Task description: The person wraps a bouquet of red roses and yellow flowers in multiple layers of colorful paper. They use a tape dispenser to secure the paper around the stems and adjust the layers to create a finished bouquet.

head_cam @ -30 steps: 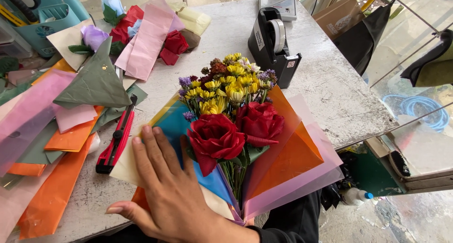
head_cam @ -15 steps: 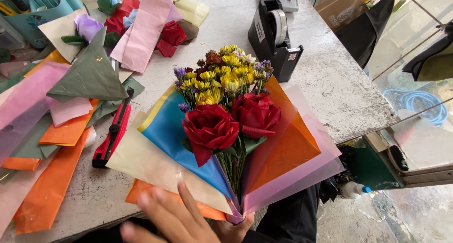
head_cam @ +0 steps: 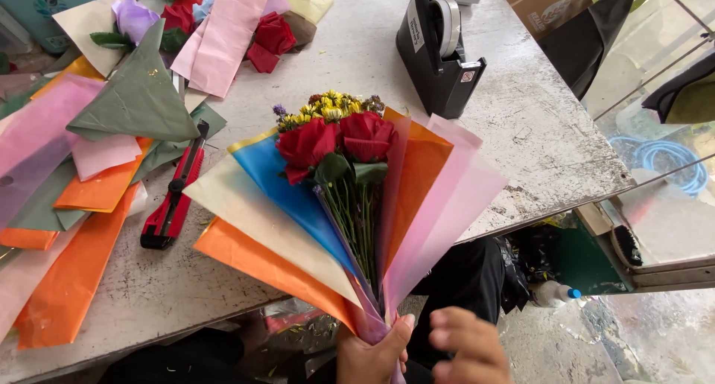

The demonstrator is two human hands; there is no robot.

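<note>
— Where's the bouquet [head_cam: 339, 198]?
— Frame centre, lifted off the surface [head_cam: 521, 131]. My left hand [head_cam: 372, 350] grips the wrap's neck so the sheets fan out; my right hand [head_cam: 469, 347] hovers beside it, loosely open.

A brown cardboard box [head_cam: 550, 5] stands beyond the table's far right corner, top right

Red-rose and yellow-flower bouquet in fanned paper sheets [head_cam: 339, 183] held above near edge of grey worn table [head_cam: 521, 131] | red utility knife [head_cam: 173, 190] laid left of bouquet | loose paper sheets [head_cam: 67, 175] spread further left | black tape dispenser [head_cam: 438, 45] placed behind bouquet, right | blue hose coil [head_cam: 666, 160] seen beyond table's right edge
</note>
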